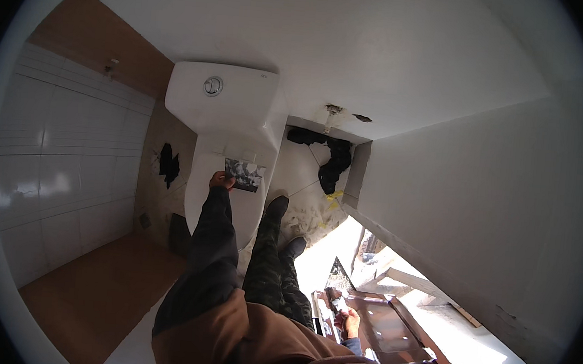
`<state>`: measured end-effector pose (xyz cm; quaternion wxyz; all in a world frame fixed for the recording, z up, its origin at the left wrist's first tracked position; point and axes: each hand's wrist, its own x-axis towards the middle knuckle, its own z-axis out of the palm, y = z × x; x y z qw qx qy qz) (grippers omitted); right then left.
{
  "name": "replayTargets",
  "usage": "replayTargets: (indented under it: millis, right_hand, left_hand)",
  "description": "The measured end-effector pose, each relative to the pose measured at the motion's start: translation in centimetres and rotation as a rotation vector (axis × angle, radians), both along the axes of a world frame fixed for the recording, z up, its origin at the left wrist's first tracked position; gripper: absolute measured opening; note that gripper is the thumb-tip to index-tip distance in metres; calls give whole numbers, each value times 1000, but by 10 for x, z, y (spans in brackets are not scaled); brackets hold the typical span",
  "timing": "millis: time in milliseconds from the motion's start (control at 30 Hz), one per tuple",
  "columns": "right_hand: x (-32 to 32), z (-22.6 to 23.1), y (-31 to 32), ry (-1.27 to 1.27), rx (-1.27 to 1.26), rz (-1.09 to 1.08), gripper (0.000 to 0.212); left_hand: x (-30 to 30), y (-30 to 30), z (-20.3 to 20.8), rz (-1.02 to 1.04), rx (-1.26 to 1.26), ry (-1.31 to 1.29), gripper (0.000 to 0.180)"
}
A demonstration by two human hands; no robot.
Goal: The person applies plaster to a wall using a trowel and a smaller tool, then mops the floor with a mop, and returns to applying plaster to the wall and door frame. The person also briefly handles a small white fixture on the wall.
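Observation:
My left hand point(222, 180) reaches over the white toilet point(201, 195) and is closed on the near left corner of a wide putty knife point(243, 171). Its flat rectangular blade is smeared with patchy white and grey filler, and the handle is not visible. At the lower right, beside the brown door point(389, 330), my right hand point(349, 321) is closed around a small tool smeared whitish point(337, 302). Glare and small size hide its exact kind. A dark, speckled triangular shape point(340, 275) shows just beyond it; I cannot tell whether the two are joined.
The toilet tank point(223, 98) stands against the white wall point(384, 45). Black cloths point(336, 161) lie in the floor corner, and another dark piece point(169, 164) lies left of the toilet. White tiles point(60, 157) cover the left wall. Bright light enters by the doorway.

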<state>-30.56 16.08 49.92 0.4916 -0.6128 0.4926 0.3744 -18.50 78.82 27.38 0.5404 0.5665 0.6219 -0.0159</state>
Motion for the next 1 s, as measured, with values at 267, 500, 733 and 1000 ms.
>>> replayTargets:
  millis: [267,500,733,1000]
  right_hand:
    - [-24,9,-4,-151,199,-326,7]
    - [23,101,70,-580,388,-783,17]
    - [67,225,139,-939,301,-544,32]
    - [24,254,114,-1159,175,-643,25]
  left_hand:
    - [-31,-58,160,-52,-863,-694,36]
    - [45,-168,311,-291,-1181,-564,35]
    - [79,-295,420,-628,-1102,-539,23]
    - [42,-372,502,-1338,-510,-567,24]
